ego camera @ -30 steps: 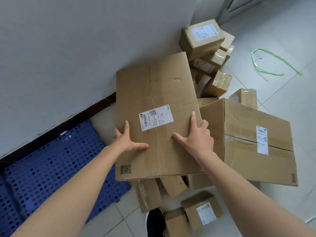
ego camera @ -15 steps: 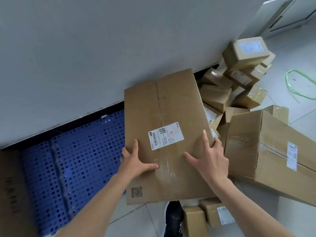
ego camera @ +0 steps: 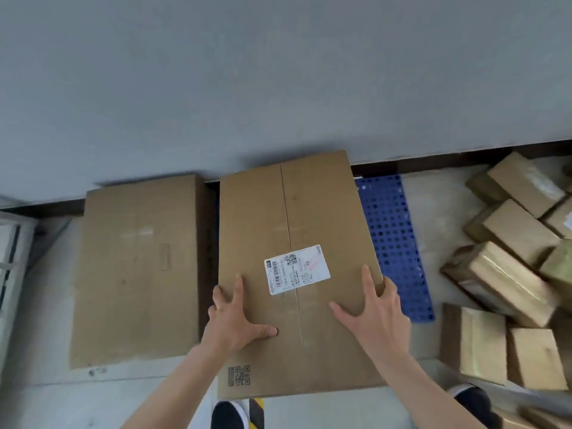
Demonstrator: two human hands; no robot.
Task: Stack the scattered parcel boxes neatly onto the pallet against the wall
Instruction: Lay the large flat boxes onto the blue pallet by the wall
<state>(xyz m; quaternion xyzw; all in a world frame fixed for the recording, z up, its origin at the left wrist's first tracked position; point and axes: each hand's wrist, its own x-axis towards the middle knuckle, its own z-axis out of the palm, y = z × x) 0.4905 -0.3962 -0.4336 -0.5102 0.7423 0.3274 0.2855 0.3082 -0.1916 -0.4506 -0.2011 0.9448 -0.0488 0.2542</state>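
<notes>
Both hands lie on the upper face of a large cardboard box (ego camera: 309,218), in its near half. The left hand (ego camera: 238,317) sits by the box's left edge with its fingers (ego camera: 239,289) straight and spread wide. The thumb points inward across the cardboard and the outer fingers reach that edge. The right hand (ego camera: 377,314) mirrors it by the right edge. Its fingers (ego camera: 366,280) are also open and splayed, the thumb lies flat toward the centre seam, and the outermost fingertips bend a little over the right edge. Neither hand closes round anything; the palms press flat on the board.

A white shipping label (ego camera: 297,269) sits between the two hands, just beyond them, and a printed code mark (ego camera: 239,375) is at the box's near left corner. The box hangs over the blue perforated pallet (ego camera: 393,243), covering all but a strip along the pallet's right edge. Its far end comes close up to the grey wall (ego camera: 278,72). Whether it rests on the pallet I cannot tell.

Just beside it to the left, with a narrow dark gap between them, a second large box (ego camera: 136,267) lies against the wall. To the right of the pallet, small parcel boxes (ego camera: 510,283) lie jumbled on the pale floor (ego camera: 433,212). A dark shoe (ego camera: 227,413) shows below the box's near edge.
</notes>
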